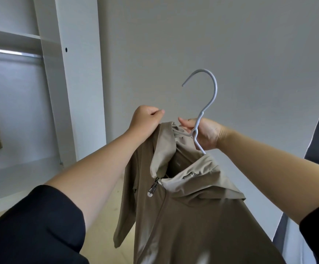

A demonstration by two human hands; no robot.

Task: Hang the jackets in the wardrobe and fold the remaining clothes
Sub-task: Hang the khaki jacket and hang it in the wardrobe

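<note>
The jacket [183, 206] is held up beside the wardrobe [67, 73], its collar pinched by the left hand [145, 119] while the hanger [202, 103] is gripped at the neck by the right hand [202, 134]. Only one shoulder seems seated, so the jacket could be dropped off the hanger if the collar is released early, before the rail [12, 53] is reached.

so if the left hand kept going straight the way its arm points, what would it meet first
Probably nothing close by. The left hand, pinching the jacket collar, points up and away toward the plain grey wall. The way looks free until that wall, though depth is hard to judge.
</note>
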